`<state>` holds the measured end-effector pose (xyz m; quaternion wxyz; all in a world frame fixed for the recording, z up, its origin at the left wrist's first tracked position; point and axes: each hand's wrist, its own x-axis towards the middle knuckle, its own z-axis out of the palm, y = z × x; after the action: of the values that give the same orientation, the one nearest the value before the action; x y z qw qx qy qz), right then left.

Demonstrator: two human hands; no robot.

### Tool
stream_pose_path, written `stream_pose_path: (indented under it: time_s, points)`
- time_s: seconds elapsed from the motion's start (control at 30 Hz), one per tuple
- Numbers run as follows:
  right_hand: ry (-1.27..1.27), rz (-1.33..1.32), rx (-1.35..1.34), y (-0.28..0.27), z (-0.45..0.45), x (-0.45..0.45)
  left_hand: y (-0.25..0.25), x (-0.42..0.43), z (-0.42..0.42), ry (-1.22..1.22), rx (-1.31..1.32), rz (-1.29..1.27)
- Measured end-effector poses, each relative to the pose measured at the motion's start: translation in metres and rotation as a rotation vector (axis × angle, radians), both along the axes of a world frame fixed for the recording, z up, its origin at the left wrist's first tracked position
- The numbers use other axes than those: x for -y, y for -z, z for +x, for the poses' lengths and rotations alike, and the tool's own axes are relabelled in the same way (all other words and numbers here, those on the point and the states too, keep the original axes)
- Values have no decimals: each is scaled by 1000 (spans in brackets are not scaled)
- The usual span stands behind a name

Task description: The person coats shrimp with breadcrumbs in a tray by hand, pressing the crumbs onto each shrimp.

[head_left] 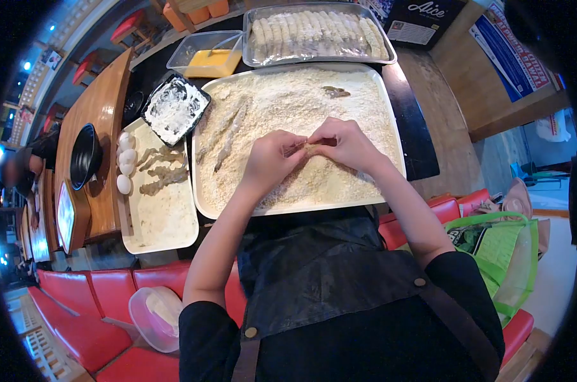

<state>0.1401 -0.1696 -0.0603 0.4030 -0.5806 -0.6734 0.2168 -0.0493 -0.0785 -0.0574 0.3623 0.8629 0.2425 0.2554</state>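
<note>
Together, left hand (270,156) and right hand (347,142) pinch a crumb-coated piece (312,149) — fingertips drawn close, clamped on it.

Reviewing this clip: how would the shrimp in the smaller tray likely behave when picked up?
The shrimp would probably droop, being thin and lying in uneven, curved shapes. Each is likely light, given how slender it looks. Neighbours might drag along, since they lie bunched together in the smaller tray.
</note>
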Motion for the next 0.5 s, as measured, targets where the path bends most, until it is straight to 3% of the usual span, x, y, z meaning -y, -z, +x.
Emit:
stream_pose_path:
  time_s: [0.13, 0.23, 0.33, 0.43, 0.5]
  points:
    - [12, -23, -10, 6, -1, 0, 6, 1, -2, 14, -48, 53]
    - [-15, -22, 71, -1, 0, 0, 0, 2, -3, -3, -86, -71]
    - [-80, -140, 26, -19, 1, 6, -13, 1, -6, 26, -139, -494]
    - [27, -139, -70, -18, -2, 7, -5, -7, -7, 41, -22, 209]
    - [34, -159, -64, -14, -2, 7, -4, -3, -8, 19, -4, 172]
